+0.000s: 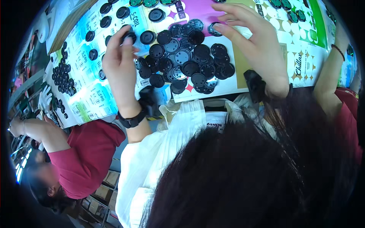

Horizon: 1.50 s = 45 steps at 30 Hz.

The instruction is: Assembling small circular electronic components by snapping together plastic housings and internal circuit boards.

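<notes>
My left hand (118, 62) is over the left side of the pile, its thumb and fingers closed around a black round cap (129, 35). My right hand (262, 47) reaches in from the right with its fingers apart. The tip of its thumb touches or nearly touches a single dark disc (213, 29) at the pile's upper right. Between the hands lies a heap of flat black discs (182, 57) with small holes, some of them shiny. Black ring-shaped caps (147, 37) stand singly to the left of the heap.
Printed cardboard sheets (95, 93) cover the table. Small black parts (62, 78) cluster at the far left. Green-and-black round pieces (150, 3) sit at the back, with more (296, 16) at the right. Co-workers in red sit on both sides; one's arm (330, 64) reaches in at right.
</notes>
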Available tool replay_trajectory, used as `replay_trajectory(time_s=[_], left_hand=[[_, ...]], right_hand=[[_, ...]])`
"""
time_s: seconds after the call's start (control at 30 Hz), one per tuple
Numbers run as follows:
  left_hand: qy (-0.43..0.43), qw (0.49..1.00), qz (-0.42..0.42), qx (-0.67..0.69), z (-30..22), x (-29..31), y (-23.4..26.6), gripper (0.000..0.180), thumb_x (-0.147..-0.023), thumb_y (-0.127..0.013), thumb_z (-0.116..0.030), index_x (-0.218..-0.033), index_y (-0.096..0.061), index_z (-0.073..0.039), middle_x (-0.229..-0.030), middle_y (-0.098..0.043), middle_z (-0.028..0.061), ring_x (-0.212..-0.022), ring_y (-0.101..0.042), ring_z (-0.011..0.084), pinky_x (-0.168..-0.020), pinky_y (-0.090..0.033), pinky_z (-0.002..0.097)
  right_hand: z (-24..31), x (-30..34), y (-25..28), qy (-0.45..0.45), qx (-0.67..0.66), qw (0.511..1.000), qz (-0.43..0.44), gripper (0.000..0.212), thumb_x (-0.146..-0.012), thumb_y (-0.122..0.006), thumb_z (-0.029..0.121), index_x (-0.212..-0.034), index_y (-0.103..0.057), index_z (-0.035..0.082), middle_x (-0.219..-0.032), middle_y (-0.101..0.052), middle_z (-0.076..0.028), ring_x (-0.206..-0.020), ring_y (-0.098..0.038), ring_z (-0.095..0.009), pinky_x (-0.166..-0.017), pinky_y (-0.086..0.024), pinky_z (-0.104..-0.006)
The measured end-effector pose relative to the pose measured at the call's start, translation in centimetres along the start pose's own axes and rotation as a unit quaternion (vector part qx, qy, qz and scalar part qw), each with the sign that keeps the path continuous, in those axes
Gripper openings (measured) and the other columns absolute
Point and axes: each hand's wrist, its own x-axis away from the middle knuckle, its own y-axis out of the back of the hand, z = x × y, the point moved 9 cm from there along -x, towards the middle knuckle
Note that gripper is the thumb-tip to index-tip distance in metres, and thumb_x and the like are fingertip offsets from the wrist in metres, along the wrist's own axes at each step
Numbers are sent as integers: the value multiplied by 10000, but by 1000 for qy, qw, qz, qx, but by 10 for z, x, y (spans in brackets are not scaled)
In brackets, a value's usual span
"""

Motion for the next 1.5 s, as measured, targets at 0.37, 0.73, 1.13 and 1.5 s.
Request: replay_trajectory(time_s=[0.37, 0.73, 1.13, 1.5], left_hand=[[-126, 902, 5, -412, -3, 13, 18, 320, -826, -564, -59, -1145, -588, -43, -1170, -539, 185, -951, -530, 332, -832, -435, 396], [-333, 875, 131, -325, -80, -39, -54, 301, -811, -624, -66, -1105, -569, -36, -978, -630, 138, -874, -606, 292, -754, -487, 343], [-200, 924, 182, -269, -53, -76, -94, 193, -695, -675, -70, -858, -607, 7, -728, -614, 186, -693, -610, 328, -648, -481, 372], [89, 933, 249, 243, -69, -5, -95, 213, -858, -532, 60, -1070, -526, 58, -847, -604, 75, -686, -587, 94, -615, -491, 195]], right_hand=[[-3, -21, -50, 77, 257, 959, 94, 369, -804, -634, 247, -1096, -500, 65, -882, -578, -177, -824, -583, -348, -712, -466, -369], [-18, -17, -67, 60, 310, 944, 98, 265, -792, -606, 159, -973, -535, -21, -857, -580, -191, -775, -603, -340, -669, -489, -403], [-18, -13, -23, 93, 183, 978, 24, 174, -797, -550, 18, -953, -619, -11, -909, -604, -185, -767, -615, -315, -702, -491, -359], [5, 0, 29, -50, -171, 976, -124, 320, -772, -584, -124, -1083, -569, -50, -973, -580, -61, -916, -564, -118, -736, -476, -210]])
